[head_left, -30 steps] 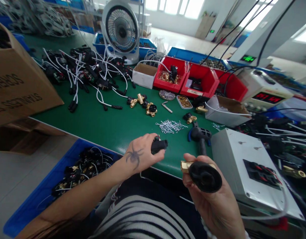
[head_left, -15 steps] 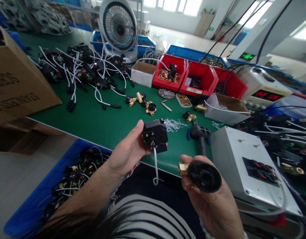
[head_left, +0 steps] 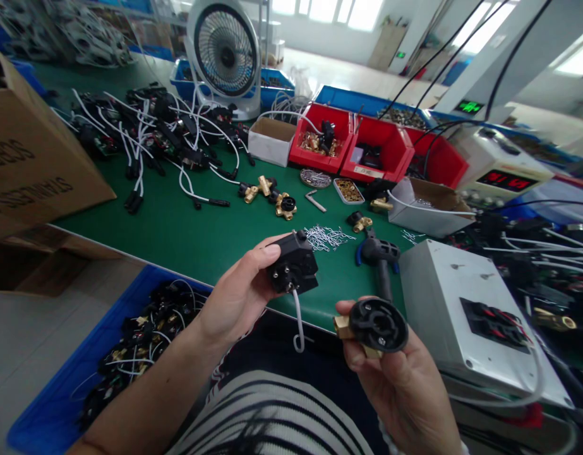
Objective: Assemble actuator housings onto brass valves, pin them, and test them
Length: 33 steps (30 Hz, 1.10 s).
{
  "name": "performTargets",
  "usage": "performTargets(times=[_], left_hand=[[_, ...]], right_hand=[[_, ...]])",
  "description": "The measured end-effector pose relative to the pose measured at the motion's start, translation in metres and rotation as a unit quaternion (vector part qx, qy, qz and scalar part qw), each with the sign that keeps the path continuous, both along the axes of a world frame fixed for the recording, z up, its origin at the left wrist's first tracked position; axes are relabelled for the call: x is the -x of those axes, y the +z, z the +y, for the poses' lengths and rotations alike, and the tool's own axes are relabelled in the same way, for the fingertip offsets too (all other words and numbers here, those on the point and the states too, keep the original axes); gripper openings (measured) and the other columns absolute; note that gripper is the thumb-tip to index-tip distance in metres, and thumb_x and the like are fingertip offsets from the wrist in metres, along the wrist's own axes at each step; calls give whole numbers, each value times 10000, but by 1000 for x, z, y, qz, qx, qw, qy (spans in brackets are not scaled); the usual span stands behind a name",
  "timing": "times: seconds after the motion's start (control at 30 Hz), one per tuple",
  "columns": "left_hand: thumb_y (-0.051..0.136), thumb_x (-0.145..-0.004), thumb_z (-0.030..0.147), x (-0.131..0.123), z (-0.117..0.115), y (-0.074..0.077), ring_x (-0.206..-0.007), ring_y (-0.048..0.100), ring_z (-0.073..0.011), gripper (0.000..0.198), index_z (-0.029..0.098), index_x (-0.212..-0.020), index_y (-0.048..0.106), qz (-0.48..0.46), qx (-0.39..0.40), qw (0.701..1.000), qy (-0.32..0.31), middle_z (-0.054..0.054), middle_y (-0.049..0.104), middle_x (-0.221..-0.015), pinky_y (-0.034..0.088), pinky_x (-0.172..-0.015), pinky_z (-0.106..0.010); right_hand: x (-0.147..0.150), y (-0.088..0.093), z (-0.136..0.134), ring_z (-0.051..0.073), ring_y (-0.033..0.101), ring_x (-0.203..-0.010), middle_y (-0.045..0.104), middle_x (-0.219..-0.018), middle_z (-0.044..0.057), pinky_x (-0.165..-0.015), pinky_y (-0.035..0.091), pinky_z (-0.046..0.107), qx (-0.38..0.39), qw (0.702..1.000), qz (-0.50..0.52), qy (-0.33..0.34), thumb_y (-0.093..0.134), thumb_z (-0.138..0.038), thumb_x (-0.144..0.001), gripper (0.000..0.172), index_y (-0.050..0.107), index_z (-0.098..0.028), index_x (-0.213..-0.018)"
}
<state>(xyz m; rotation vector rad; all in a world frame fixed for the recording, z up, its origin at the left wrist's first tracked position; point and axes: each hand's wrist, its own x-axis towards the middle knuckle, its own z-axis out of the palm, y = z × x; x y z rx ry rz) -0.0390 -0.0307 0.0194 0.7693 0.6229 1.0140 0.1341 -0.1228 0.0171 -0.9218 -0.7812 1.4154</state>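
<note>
A black plastic housing with a white cable [head_left: 294, 264] is gripped in my left hand [head_left: 241, 284], thumb along its top edge. The cable hangs down from it and ends in a loop. My right hand [head_left: 405, 385] is closed around a brass valve with a round black cap [head_left: 379, 324]; the cap's open, ribbed face is turned up. The two parts are apart, held above the table's front edge. Beyond my right hand lies a black electric screwdriver [head_left: 380, 253] with blue accents. Scattered silver pins [head_left: 329, 237] lie on the green table behind the housing.
Several brass valves [head_left: 285, 206] lie mid-table. Behind them stand red bins [head_left: 376, 151], a white box [head_left: 272, 142] and a fan [head_left: 227, 57]. Cabled black parts [head_left: 168, 133] are piled left. A grey control box [head_left: 475, 322] borders the right; a blue crate [head_left: 49, 385] sits low left.
My right hand has turned the valve so the inside of its cap faces more upward, and shifted slightly left. My left hand has tilted the housing a little, its thumb now lying over the top.
</note>
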Motion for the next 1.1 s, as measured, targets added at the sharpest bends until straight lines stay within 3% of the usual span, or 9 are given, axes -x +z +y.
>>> performTargets(times=[0.27, 0.37, 0.53, 0.67, 0.83, 0.93, 1.1], left_hand=[[499, -876, 387, -5, -4, 3, -1033, 640, -195, 403, 160, -1197, 585, -38, 12, 999, 12, -87, 673, -1135, 552, -871, -342], [532, -877, 366, -7, -5, 3, -1038, 640, -185, 400, 158, -1216, 580, -77, 11, 997, 8, -85, 664, -1163, 546, -871, -315], [541, -896, 354, -9, -9, 5, -1038, 637, -173, 383, 162, -1225, 585, -85, -2, 996, 27, -68, 683, -1129, 526, -842, -260], [556, -890, 356, -9, -11, 7, -1050, 629, -181, 396, 170, -1238, 589, -75, -6, 996, 49, -61, 677, -1144, 514, -834, -249], [534, -913, 391, -10, -12, 9, -1061, 632, -175, 389, 177, -1229, 610, -93, 6, 994, 64, -55, 685, -1145, 510, -871, -260], [474, -946, 411, -11, -12, 10, -1073, 636, -178, 387, 183, -1224, 617, -105, 12, 992, 72, -55, 696, -1139, 508, -887, -271], [498, -924, 408, -13, -13, 11, -1064, 638, -187, 388, 179, -1206, 632, -90, 1, 993, 75, -54, 704, -1121, 515, -850, -270]], right_hand=[[-2, 1, -2, 49, 455, -486, 694, -870, 51, -481, 432, 192, 70, 997, -16, 29, 750, -593, -706, 455, 741, -250, -1005], [0, 2, -2, 69, 489, -510, 704, -903, 62, -503, 457, 211, 86, 995, -6, 42, 788, -549, -685, 442, 740, -267, -1023], [8, 5, -7, 92, 547, -576, 689, -837, 35, -583, 496, 214, 117, 993, 16, 5, 875, -393, -618, 475, 735, -283, -1058], [7, 4, -8, 101, 595, -669, 652, -748, 4, -695, 515, 196, 98, 995, 5, 36, 836, -324, -696, 415, 717, -302, -1093], [-1, 0, -5, 104, 613, -738, 674, -843, 16, -730, 509, 183, 66, 995, -21, 73, 784, -309, -766, 405, 683, -314, -1158], [-1, -2, -3, 93, 601, -672, 683, -904, 24, -683, 511, 197, 65, 995, -17, 78, 782, -333, -767, 406, 684, -317, -1160], [10, 1, -4, 85, 541, -560, 640, -761, 17, -562, 464, 202, 84, 996, -13, 32, 796, -452, -720, 420, 715, -270, -1089]])
